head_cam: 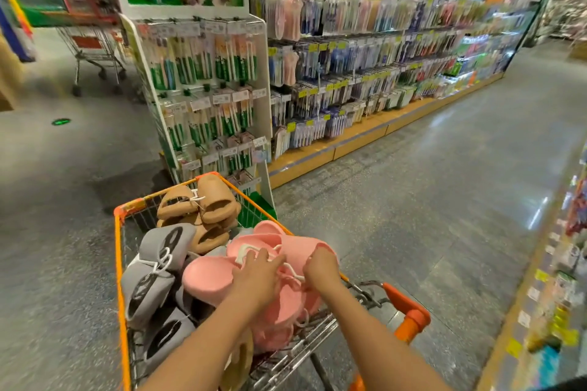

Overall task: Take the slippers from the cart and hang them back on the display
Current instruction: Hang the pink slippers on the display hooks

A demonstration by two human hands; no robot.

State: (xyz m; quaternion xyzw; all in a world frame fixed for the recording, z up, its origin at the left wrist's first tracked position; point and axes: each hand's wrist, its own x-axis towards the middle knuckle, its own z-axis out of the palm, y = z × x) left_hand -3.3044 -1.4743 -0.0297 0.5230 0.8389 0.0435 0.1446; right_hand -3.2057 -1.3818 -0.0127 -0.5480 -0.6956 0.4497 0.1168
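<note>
1. Fingers of the left hand (257, 276) lie spread and flat on the pink slippers (219, 276); a finger (254, 255) touches the white hanger loop (244, 252) but has not closed on it.
2. Fingers of the right hand (320, 268) are curled down at the white cord (293, 273) joining the pair; whether they already pinch it cannot be told, as the knuckles hide the tips.
3. Pink slippers sit on top of the heap at the near right of the cart (118, 251), directly under both hands, their long axis running roughly left to right across the basket.
4. Grey slippers (158, 263) lie to the left and tan slippers (200, 203) at the far end, both clear of the hands.
5. Judgement: the hanger loop lies between the two hands, slightly nearer the left; the lift probably depends on hooking it before raising the pair.
6. No slipper display is identifiable; the rack (206, 89) ahead carries toothbrush packs.
</note>
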